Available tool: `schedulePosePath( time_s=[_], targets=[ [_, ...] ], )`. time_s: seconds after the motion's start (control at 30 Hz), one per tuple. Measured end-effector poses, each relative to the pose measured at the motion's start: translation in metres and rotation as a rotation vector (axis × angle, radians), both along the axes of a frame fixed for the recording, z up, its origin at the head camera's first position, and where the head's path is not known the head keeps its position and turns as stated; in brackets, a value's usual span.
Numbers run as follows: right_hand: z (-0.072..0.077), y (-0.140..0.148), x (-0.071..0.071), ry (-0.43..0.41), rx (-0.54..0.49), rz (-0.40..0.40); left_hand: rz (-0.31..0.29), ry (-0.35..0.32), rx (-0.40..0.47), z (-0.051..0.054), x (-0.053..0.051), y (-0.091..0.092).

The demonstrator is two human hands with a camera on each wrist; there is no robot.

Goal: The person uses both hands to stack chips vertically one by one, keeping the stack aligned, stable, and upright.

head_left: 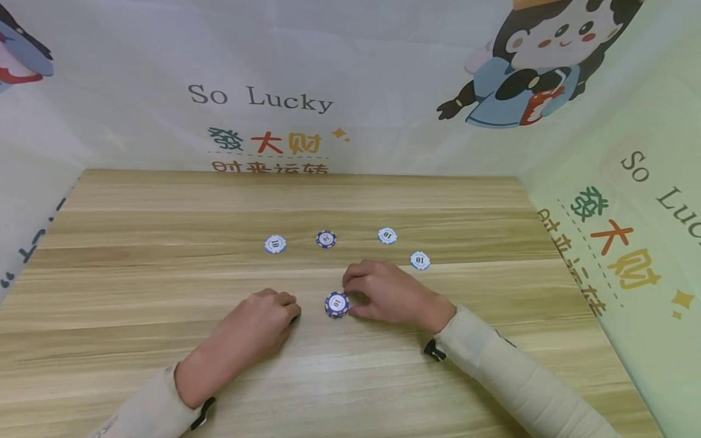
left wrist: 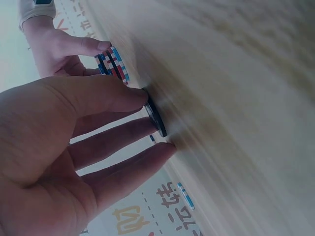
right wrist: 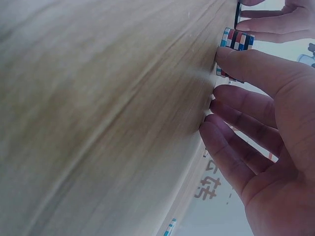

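Observation:
A stack of poker chips (head_left: 336,304), striped in blue, white, red and black along its side, stands between the two hands. My left hand (head_left: 257,322) is left of it, thumb and fingers pinching a black poker chip (left wrist: 156,115) by its edges, low at the tabletop. To the stack's right, my right hand (head_left: 386,292) has its thumb against or very close to the stack (right wrist: 241,42); contact is hard to tell. Its other fingers (right wrist: 221,140) are loosely bent and apart, fingertips at the table, with nothing seen between them.
Beyond the hands, single chips lie flat on the wooden table (head_left: 137,261): a light blue one (head_left: 275,244), a dark blue one (head_left: 326,239), and two more light ones, the upper chip (head_left: 387,235) and the lower chip (head_left: 420,260). Printed cloth walls (head_left: 383,140) border the table.

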State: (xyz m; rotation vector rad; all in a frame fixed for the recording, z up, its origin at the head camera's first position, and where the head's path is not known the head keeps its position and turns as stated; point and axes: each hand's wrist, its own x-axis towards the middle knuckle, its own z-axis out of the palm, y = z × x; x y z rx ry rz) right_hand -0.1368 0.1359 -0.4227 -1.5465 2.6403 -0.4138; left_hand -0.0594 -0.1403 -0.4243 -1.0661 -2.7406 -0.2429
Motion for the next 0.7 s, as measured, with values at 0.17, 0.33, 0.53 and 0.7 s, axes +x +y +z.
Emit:
schedulePosePath(
  time_s=[0.17,0.33,0.53,0.7],
  targets=[
    [0.0,0.0,0.0,0.0,0.005,0.002,0.009,0.0,0.01,0.0,-0.002,0.0],
    [0.0,0.0,0.0,-0.006,0.018,-0.003,0.013,-0.03,0.0,0.002,-0.006,0.0],
    [0.0,-0.001,0.0,-0.013,0.027,-0.011,0.023,-0.077,0.002,0.004,-0.012,0.001],
    [0.001,0.0,0.0,-0.011,0.026,-0.012,0.015,-0.063,0.02,0.006,-0.015,0.003]
  ],
)
